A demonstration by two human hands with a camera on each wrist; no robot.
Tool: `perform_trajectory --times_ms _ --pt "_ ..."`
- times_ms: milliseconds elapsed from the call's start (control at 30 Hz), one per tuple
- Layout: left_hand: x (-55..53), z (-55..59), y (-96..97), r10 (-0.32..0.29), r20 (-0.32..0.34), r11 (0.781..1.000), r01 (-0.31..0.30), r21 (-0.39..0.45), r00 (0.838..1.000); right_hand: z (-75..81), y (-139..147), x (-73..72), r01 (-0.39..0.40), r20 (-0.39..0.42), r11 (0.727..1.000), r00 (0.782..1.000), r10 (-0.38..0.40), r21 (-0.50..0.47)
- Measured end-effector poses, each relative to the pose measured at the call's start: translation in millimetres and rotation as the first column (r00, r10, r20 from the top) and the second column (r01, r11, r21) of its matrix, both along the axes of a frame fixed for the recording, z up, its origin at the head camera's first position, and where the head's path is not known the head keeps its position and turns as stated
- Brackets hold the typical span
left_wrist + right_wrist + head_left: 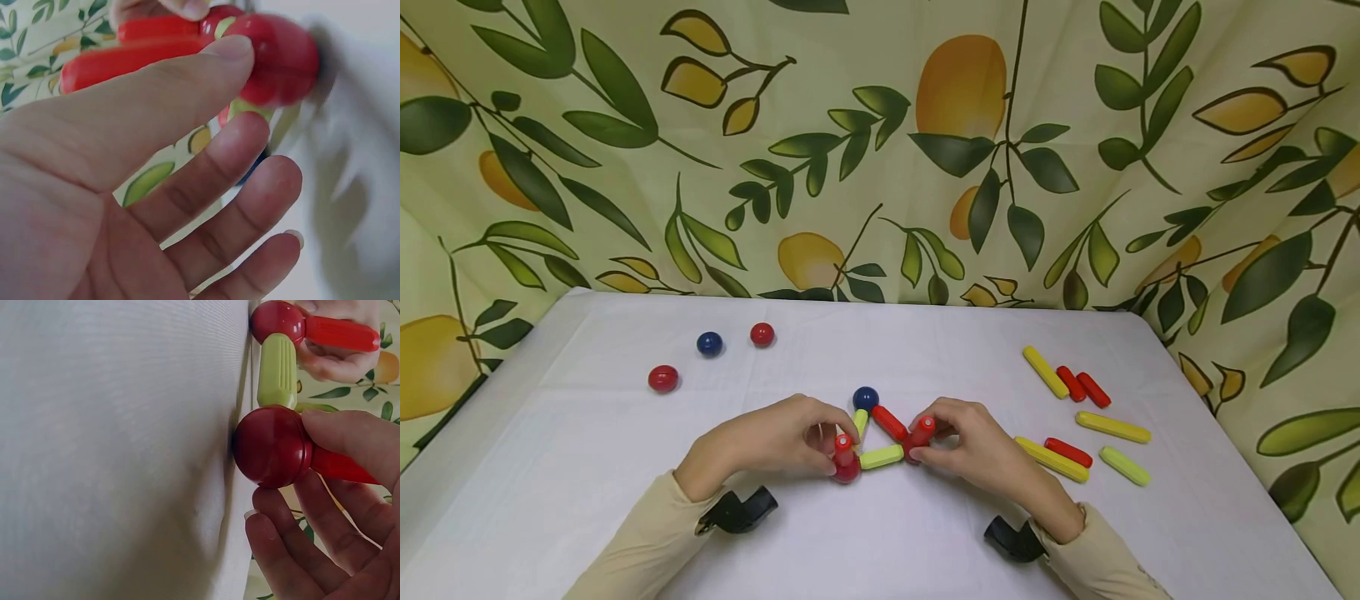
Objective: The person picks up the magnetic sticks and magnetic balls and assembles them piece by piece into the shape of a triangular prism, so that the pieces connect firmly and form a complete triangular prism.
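"Beige sleeves [636, 542] up front; what's gripped beyond them?"

"Left hand [778, 435] pinches one red ball [847, 473], right hand [977, 440] another red ball [912, 451], both at corners of a rod triangle [882, 457], well short of the table's far edge [880, 308]."

Smooth plastic is shining on matt cloth [512, 500].
The red balls [269, 447] are looking polished, the light green stick [277, 375] is showing grooved plastic, the backdrop [850, 50] is looking like dull fabric.
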State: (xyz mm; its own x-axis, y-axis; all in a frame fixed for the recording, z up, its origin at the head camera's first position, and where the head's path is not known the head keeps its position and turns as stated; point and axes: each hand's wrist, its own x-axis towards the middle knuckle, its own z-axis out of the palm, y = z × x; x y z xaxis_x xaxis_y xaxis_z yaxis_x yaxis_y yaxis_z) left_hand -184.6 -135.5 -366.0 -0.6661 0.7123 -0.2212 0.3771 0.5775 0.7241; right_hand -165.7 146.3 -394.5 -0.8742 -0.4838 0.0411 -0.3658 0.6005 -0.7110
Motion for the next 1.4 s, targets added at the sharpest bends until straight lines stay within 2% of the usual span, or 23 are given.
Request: perform_trajectory --times_ms 167,267,333,433,533,600,800,900,1167,1300,1400 --pt "-9.0 -1.0 -11.9 0.027 -0.038 1.000 -0.027 -0.004 0.999 -0.5 0 0.0 -0.014 0.020 1.000 1.000 0.014 -0.017" --pt "-15.8 -2.7 -18.9 0.088 -0.099 0.996 -0.088 0.003 0.991 -0.9 -1 0.6 -0.028 0.039 0.999 0.999 0.029 -0.027" --pt "-20.3 -4.4 -23.7 0.147 -0.160 0.989 -0.146 0.017 0.976 -0.8 -2 1.1 -0.031 0.049 0.999 0.998 0.033 -0.028" --pt "-26.8 -8.0 -30.3 0.242 -0.253 0.970 -0.235 0.060 0.937 -0.5 -3 1.6 -0.026 0.058 1.000 0.998 0.027 -0.015" --pt "-32.2 -11.5 -35.7 0.349 -0.305 0.937 -0.332 0.105 0.886 0.0 -3 1.8 -0.017 0.065 1.000 0.998 0.018 -0.006" --pt "-35.4 -14.4 -39.3 0.399 -0.334 0.917 -0.375 0.136 0.854 0.0 -3 1.6 -0.013 0.066 1.000 0.998 0.013 -0.002" --pt "-41.1 -21.3 -47.5 0.501 -0.394 0.864 -0.471 0.177 0.771 -1.0 -5 1.1 -0.022 0.057 1.000 0.998 0.022 -0.008" --pt "-43.1 -24.2 -49.2 0.532 -0.406 0.844 -0.507 0.177 0.743 -1.5 -5 1.4 -0.027 0.052 1.000 0.998 0.028 -0.014" --pt "-49.7 -23.1 -49.1 0.554 -0.448 0.825 -0.533 0.186 0.701 -2.5 -6 3.7 -0.036 0.059 0.999 0.998 0.037 -0.025" --pt "-56.0 -22.4 -50.9 0.562 -0.451 0.818 -0.547 0.179 0.693 -3.4 -7 4.0 -0.041 0.060 0.999 0.997 0.043 -0.026" --pt "-62.3 -22.7 -52.5 0.565 -0.446 0.814 -0.555 0.170 0.694 -4.1 -7 3.5 -0.045 0.060 0.999 0.997 0.047 -0.028"
